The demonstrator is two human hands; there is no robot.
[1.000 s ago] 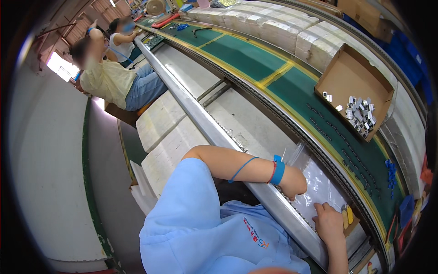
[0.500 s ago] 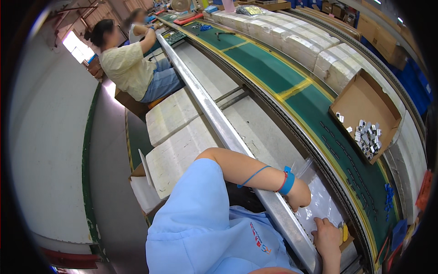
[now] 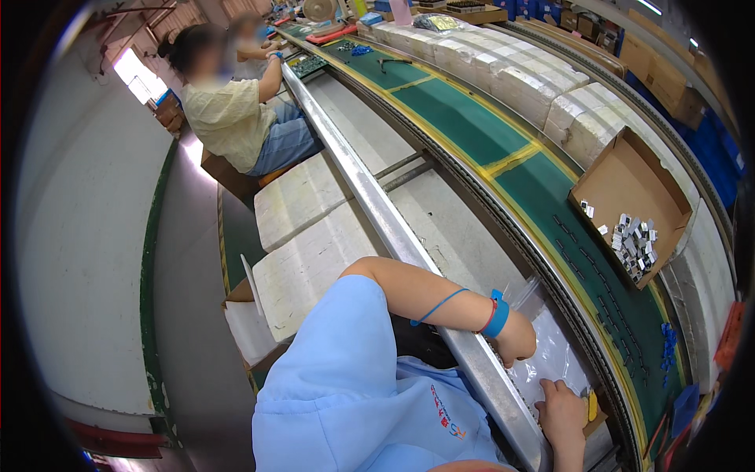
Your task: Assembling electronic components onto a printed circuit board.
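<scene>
My left hand point(image 3: 516, 338), with a blue wrist strap point(image 3: 495, 313) on it, is curled at the left side of a clear plastic bag point(image 3: 557, 346). Its fingertips point down and are mostly hidden, so what they pinch cannot be made out. Nearer to me, my right hand point(image 3: 561, 411) rests at the bag's near edge. Its fingers are apart, with the tips on or beside the plastic. Just right of that hand lies a small yellow object point(image 3: 593, 406), perhaps a tool handle.
A metal rail point(image 3: 393, 228) runs under my left forearm. Beyond the bag is a green conveyor belt point(image 3: 543, 189) bearing rows of small black parts point(image 3: 602, 267). An open cardboard box point(image 3: 637, 177) holds several small metal parts point(image 3: 633, 244). Foam blocks point(image 3: 503, 59) line the far side. A co-worker point(image 3: 228, 118) sits farther up.
My hands stay almost in place over the bag. The view shifts slightly, and the seated co-worker's head and arm have moved a little to the right.
</scene>
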